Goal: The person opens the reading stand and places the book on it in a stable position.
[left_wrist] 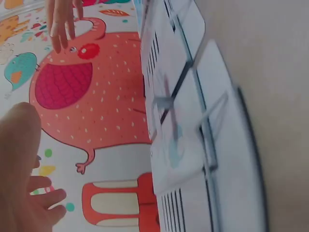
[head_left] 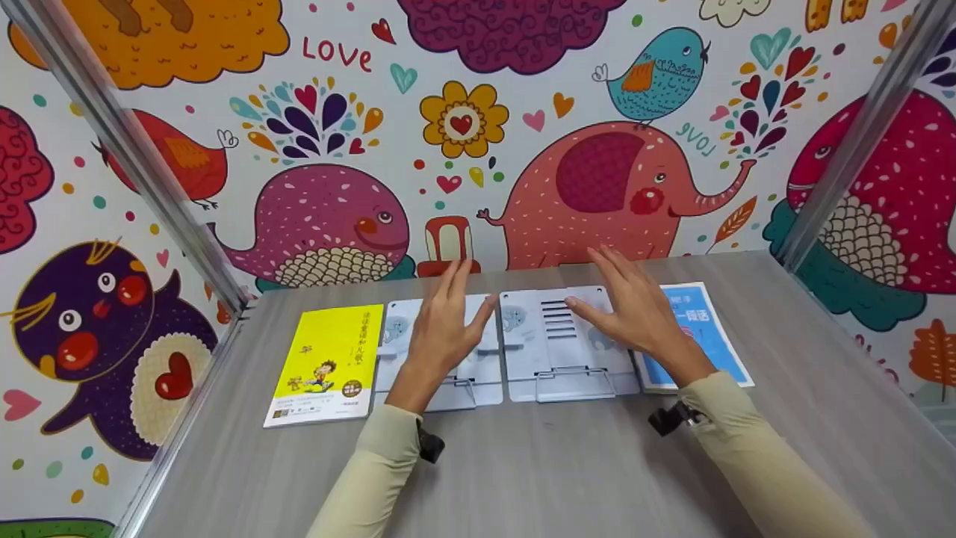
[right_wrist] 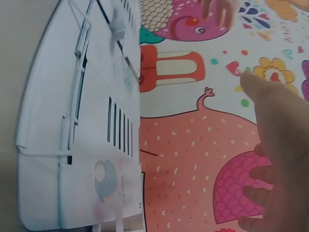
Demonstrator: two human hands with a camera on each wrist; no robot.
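Observation:
Two white folding book stands lie side by side on the table, a left book stand and a right book stand. Each has wire page holders along its front, slots and a small cartoon elephant print. Over the left stand, my left hand is raised with fingers extended and thumb spread, holding nothing. My right hand is likewise raised, over the right stand's right side and the edge of the blue book. In the right wrist view, a gap shows between the right hand and the stand's white plate.
A yellow book with a cartoon child on its cover lies left of the stands. The grey wood-grain table ends at a wall printed with cartoon animals. Metal posts rise at both back corners.

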